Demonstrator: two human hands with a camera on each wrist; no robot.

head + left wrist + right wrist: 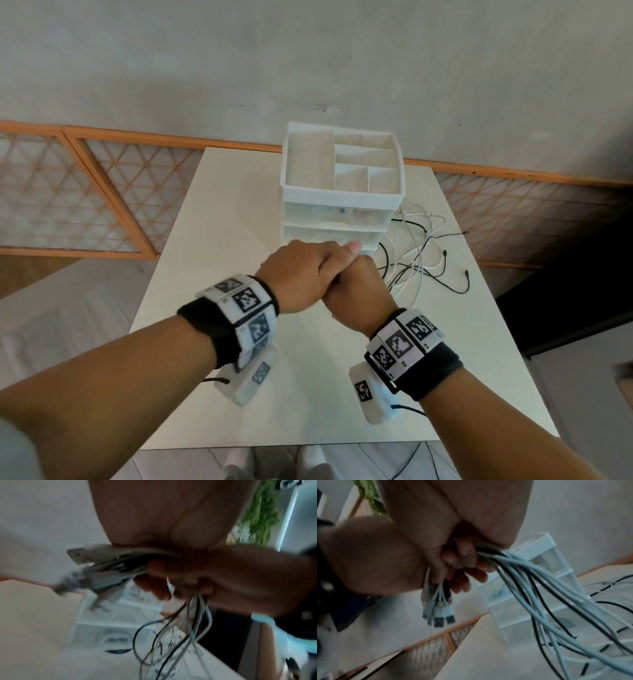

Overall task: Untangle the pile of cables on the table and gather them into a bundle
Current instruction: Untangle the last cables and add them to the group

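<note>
Both of my hands meet in fists over the middle of the white table (219, 240). My left hand (299, 274) and right hand (358, 294) grip one bunch of white and black cables (424, 260). The loose lengths trail to the right and lie tangled on the table. In the left wrist view the USB plugs (80, 555) stick out side by side past my left hand (163, 513), while cords hang below my right hand (240, 581). The right wrist view shows the plugs (438, 615) dangling under my left hand (376, 554) and the cords (547, 588) fanning out from my right hand (462, 507).
A white drawer organiser (342, 202) with open top compartments stands at the back of the table, just beyond my hands; the loose cables lie along its right side. An orange-framed lattice panel (102, 192) runs along the wall behind. The table's right edge is near the cable ends.
</note>
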